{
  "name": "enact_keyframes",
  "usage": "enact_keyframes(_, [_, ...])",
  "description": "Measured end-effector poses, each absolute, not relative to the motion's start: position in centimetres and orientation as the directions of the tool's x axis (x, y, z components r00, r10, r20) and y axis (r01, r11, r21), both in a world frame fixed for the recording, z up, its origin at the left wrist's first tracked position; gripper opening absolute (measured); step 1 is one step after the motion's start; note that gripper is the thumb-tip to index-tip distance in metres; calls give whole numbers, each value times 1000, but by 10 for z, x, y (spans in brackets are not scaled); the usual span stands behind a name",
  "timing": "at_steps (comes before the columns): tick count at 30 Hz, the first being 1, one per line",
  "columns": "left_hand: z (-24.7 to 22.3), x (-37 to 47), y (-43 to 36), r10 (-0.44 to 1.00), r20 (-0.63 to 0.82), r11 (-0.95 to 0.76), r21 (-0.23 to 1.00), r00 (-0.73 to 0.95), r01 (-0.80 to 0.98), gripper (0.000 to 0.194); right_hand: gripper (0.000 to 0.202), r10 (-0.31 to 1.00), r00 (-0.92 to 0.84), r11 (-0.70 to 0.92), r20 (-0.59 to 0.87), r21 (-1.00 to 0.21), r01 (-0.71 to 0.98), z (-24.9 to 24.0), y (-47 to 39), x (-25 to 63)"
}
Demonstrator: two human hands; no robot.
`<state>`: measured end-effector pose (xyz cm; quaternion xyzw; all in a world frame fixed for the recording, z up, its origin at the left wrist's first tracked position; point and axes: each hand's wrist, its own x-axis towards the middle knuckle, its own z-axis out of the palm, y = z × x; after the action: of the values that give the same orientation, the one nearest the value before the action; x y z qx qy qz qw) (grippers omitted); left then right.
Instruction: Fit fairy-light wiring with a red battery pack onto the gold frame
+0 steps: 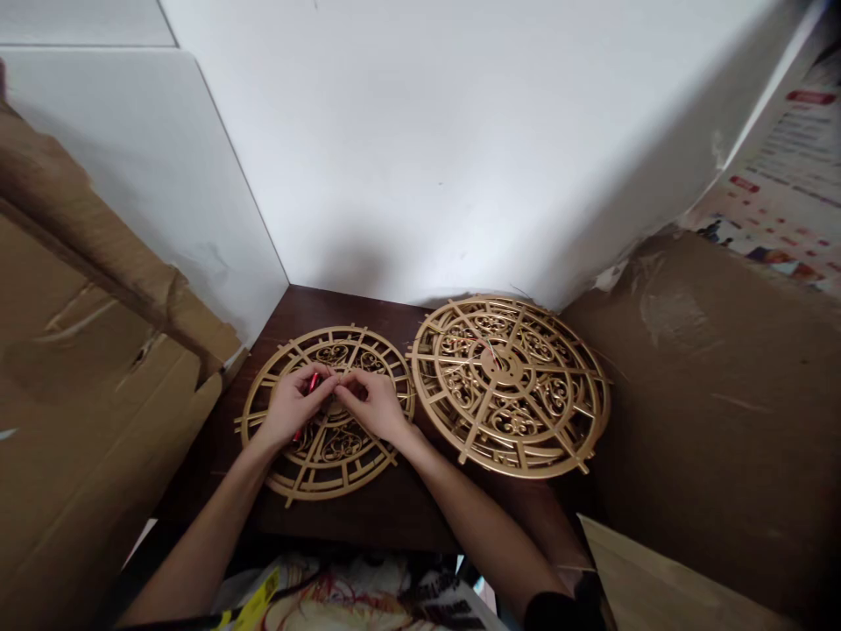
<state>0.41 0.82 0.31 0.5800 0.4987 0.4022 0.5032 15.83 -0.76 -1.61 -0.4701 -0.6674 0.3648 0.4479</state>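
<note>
"Gold openwork disc (335, 409), round, spoked, with scrollwork panels. Location: on the dark table (394, 513), beneath your two hands, just beside a stack of gold discs (503, 366) to its right."

"Condition of the hands?"

"Left hand (293, 407): fingers curled, thumb and forefinger brought together; you had a red tool (314, 382) lodged in its grip, kind unclear. Right hand (373, 403): thumb and forefinger closed in a pinch, tips meeting those of your left over the disc's hub. Anything between the tips was too small to tell."

"State of progress?"

"Judged partway. The disc's frame looked whole; your fine handwork near the hub appeared unfinished, so that portion was presumably left."

"And the stack?"

"Several pieces, similar pattern, thin strands (492, 352) at the top hub. You touched none of them. Whether you had completed those, or had them waiting, could not be told."
</note>
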Motion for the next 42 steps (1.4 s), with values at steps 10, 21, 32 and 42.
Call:
enact_keyframes(10, [-1, 4, 8, 989, -2, -22, 987, 151, 160, 24, 16, 958, -129, 284, 257, -914, 288, -16, -8, 156])
enact_keyframes(21, [-5, 7, 10, 983, 53, -89, 976, 177, 199, 24, 16, 971, -85, 238, 223, -938, 254, -10, -9, 160])
enact_keyframes(32, [-9, 4, 9, 980, 154, -182, 949, 126, 256, 24, 17, 953, -67, 301, 295, -900, 316, -12, -12, 158])
enact_keyframes(42, [-10, 2, 10, 972, 188, -222, 934, 143, 279, 23, 18, 953, -50, 298, 300, -889, 346, -15, -14, 158])
